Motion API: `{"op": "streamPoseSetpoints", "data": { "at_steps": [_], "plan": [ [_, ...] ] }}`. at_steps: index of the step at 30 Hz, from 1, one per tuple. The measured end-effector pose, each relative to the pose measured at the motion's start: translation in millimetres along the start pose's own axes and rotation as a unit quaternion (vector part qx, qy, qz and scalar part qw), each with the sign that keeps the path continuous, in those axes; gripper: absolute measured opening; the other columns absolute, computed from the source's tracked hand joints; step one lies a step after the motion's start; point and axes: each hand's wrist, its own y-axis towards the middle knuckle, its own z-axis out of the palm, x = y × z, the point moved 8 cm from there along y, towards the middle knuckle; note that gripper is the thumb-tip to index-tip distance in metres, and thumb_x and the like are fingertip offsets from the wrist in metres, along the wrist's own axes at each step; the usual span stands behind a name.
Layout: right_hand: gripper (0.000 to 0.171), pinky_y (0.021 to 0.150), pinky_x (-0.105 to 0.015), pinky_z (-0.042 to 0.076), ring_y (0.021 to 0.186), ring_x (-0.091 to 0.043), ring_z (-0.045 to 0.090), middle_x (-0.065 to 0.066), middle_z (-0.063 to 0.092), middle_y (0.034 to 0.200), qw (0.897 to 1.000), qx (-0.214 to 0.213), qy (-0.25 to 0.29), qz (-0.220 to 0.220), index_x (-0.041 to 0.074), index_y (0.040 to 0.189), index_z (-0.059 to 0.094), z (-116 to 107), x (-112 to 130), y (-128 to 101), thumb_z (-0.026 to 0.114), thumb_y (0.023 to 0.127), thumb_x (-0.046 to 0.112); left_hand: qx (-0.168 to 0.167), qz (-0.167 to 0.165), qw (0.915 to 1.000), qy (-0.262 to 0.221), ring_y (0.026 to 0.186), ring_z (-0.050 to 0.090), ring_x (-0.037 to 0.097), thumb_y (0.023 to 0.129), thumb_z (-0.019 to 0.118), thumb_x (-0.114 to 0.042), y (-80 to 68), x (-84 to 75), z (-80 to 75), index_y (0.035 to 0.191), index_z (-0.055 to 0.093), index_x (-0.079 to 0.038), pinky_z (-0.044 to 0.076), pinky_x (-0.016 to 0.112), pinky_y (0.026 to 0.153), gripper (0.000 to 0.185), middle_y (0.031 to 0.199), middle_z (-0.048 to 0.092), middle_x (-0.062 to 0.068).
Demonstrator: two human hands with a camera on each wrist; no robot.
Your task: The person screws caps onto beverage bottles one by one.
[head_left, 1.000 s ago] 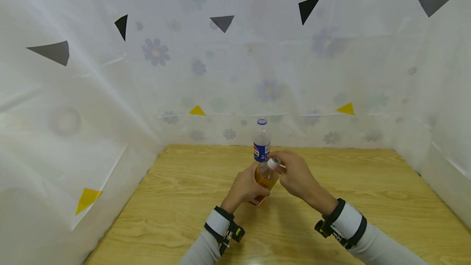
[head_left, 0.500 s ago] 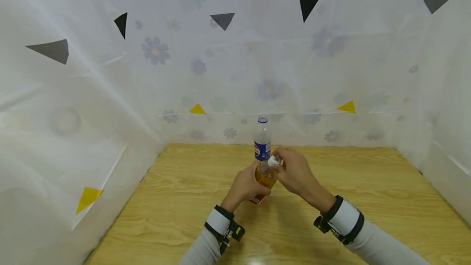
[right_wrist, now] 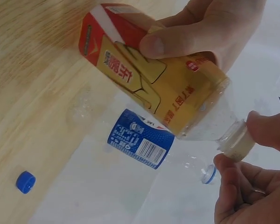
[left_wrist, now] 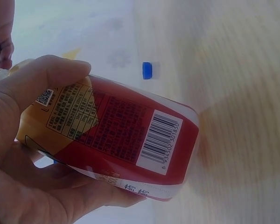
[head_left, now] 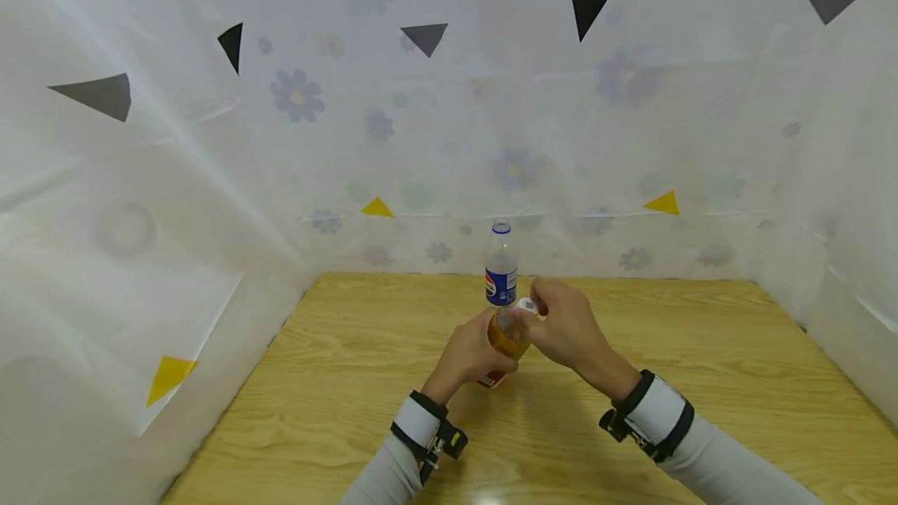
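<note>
My left hand (head_left: 468, 351) grips a red and gold labelled drink bottle (left_wrist: 123, 123) round its body, thumb across the label. The bottle leans toward the right in the head view. At its neck, my right hand (head_left: 564, 326) pinches the white cap (right_wrist: 238, 144) between thumb and fingers. Behind them a clear bottle with a blue label (head_left: 501, 285) stands upright, its mouth uncapped. A loose blue cap (right_wrist: 25, 182) lies on the table in both wrist views; in the head view the hands hide it.
The wooden table (head_left: 337, 411) ends at a pale plastic sheet (head_left: 449, 139) behind and at both sides. Grey, black and yellow triangles are stuck on the sheet. Each wrist wears a strapped camera.
The right hand's fingers have shifted round the white cap, and the thumb now crosses in front of the bottle neck. The left hand and bottle stay nearly in place.
</note>
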Motion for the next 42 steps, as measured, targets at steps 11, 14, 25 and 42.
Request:
{"op": "streamPoseSetpoints", "data": {
  "at_steps": [11,14,25,42],
  "plan": [
    [0.039,0.054,-0.027,0.026,0.057,-0.013,0.032,0.001,0.033,0.066,1.000,-0.008,-0.003,-0.003,0.011,0.074,0.046,0.1,-3.6,0.6,0.079,0.089,0.025,-0.009,-0.001,0.9999,0.013,0.102,0.069,0.022,0.073,0.090,-0.019,0.1,-2.4,-0.1,0.143,0.053,-0.013,0.058,0.039,0.085,0.079,0.123,0.069,0.008],
    [0.038,0.054,-0.026,0.026,0.057,-0.013,0.032,0.001,0.034,0.066,1.000,-0.008,-0.005,-0.003,0.011,0.074,0.047,0.1,-4.0,0.6,0.079,0.089,0.025,-0.008,-0.002,0.9999,0.013,0.103,0.069,0.022,0.073,0.090,-0.019,0.3,-2.4,-0.1,0.143,0.053,-0.013,0.058,0.040,0.086,0.079,0.123,0.069,0.008],
    [0.030,0.063,-0.033,0.048,0.075,-0.022,0.058,-0.008,0.062,0.085,0.999,0.036,-0.031,0.024,0.005,0.096,0.064,5.1,-3.7,-1.9,0.074,0.094,0.034,-0.012,-0.007,0.9999,0.008,0.103,0.069,0.023,0.073,0.090,-0.018,0.4,-0.7,0.5,0.138,0.056,-0.013,0.058,0.042,0.088,0.073,0.121,0.070,0.008],
    [0.034,0.087,-0.053,0.056,0.110,-0.040,0.065,-0.021,0.068,0.121,0.998,0.054,-0.027,-0.008,0.002,0.128,0.066,6.8,10.1,-4.5,0.061,0.095,-0.006,-0.016,-0.011,0.9998,0.001,0.101,0.069,0.023,0.072,0.090,-0.016,1.4,-0.1,-3.4,0.136,0.057,-0.012,0.057,0.042,0.086,0.073,0.119,0.071,0.008]
  ]
}}
